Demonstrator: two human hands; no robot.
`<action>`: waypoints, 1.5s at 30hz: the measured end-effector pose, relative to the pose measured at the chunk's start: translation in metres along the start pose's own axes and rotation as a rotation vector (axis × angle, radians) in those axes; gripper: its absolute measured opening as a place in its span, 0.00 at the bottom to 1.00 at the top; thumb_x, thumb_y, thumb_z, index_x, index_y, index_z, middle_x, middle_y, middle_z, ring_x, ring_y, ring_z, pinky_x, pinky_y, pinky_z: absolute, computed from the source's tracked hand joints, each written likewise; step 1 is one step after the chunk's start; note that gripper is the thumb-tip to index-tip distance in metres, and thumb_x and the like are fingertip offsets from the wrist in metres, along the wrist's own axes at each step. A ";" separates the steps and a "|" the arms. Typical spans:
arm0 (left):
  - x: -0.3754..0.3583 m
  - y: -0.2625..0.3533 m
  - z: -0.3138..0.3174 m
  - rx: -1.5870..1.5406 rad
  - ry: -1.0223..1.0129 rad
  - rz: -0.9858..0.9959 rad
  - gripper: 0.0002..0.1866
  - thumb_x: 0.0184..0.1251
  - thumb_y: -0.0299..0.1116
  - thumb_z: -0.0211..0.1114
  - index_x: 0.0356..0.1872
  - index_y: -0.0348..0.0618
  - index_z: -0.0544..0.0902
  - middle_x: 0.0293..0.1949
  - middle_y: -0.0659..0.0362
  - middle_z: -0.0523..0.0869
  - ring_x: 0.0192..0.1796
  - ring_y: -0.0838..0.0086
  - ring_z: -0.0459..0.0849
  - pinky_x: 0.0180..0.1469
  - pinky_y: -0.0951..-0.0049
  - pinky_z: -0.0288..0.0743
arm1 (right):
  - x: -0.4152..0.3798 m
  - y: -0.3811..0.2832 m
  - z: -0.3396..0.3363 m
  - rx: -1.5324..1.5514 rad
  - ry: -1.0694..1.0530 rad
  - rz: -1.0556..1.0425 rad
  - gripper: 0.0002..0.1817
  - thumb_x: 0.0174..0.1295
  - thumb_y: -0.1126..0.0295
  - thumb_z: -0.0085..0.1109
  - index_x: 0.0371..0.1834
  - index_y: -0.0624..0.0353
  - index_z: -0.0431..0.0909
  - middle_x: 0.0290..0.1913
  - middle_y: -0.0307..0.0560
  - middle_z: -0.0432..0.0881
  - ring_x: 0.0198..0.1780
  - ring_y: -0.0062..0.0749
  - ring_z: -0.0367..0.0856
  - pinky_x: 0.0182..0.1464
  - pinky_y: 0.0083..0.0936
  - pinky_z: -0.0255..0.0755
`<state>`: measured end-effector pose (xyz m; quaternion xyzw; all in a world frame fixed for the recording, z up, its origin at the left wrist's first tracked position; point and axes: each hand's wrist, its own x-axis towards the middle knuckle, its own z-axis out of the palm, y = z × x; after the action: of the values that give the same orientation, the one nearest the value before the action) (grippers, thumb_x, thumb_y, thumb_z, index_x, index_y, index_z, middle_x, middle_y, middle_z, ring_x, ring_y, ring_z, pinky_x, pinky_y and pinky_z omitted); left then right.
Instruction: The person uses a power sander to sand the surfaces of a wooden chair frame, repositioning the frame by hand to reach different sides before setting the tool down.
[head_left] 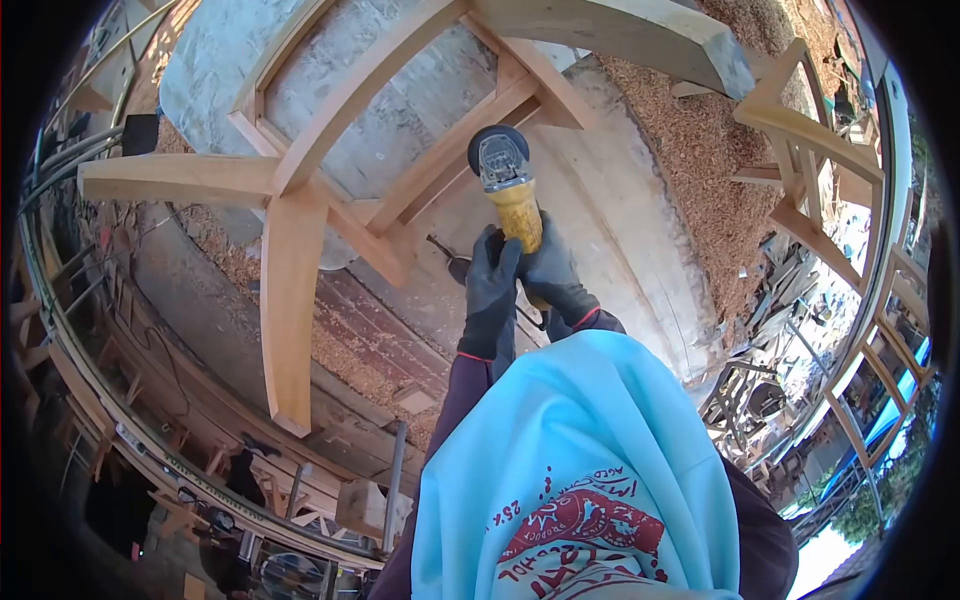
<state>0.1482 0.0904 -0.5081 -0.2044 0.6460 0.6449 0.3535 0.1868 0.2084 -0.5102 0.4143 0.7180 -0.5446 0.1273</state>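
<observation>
A yellow angle grinder [518, 212] with a grey metal head and a round black disc [487, 143] points away from me. My right hand [553, 268], in a dark glove, is wrapped round the rear of its body. On the left side of the same body, my left hand [490, 275], gloved too, is closed with its thumb against the tool. The disc overlaps the edge of a wooden frame [455, 140] in this view. That frame has curved legs and rails, with one broad leg [290, 310] reaching down on the left.
Beneath the frame lies a worn board surface [610, 220]. Wood shavings [690, 160] cover the ground on the right, near another wooden frame [815, 150]. Metal tubes [395, 480] stand low on the left. Light blue cloth [570, 430] covers the front of my body.
</observation>
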 end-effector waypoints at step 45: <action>0.098 -0.025 -0.076 1.552 0.536 0.227 0.48 0.57 0.35 0.64 0.78 0.26 0.53 0.79 0.36 0.57 0.81 0.41 0.55 0.78 0.48 0.54 | -0.025 0.026 -0.055 0.136 -0.016 0.019 0.28 0.57 0.73 0.75 0.58 0.65 0.69 0.45 0.48 0.83 0.42 0.31 0.85 0.45 0.30 0.81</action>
<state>0.0864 0.0331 -0.6016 0.0175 0.9865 -0.0230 0.1610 0.2364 0.2475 -0.4919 0.4246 0.6742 -0.5943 0.1096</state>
